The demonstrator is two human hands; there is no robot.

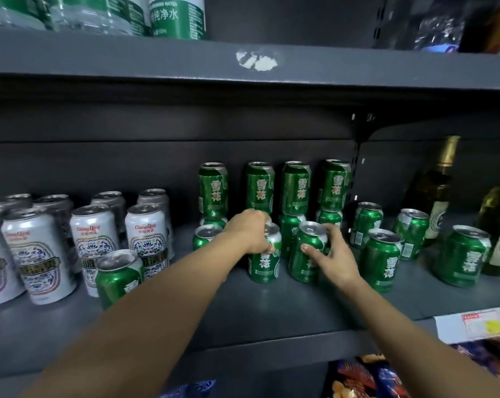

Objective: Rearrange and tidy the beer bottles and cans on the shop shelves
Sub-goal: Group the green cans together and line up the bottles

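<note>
On the dark grey shelf [243, 311] both hands work among green beer cans. The left hand [250, 231] comes over the top of one upright green can [264, 264], its grip curled round the rim. The right hand [333, 251] holds the neighbouring tilted green can [307, 254] — thumb on its front, fingers round the far side. Stacked green cans [260, 188] stand behind; silver cans [94, 239] sit left, glass bottles [435, 193] far right.
</note>
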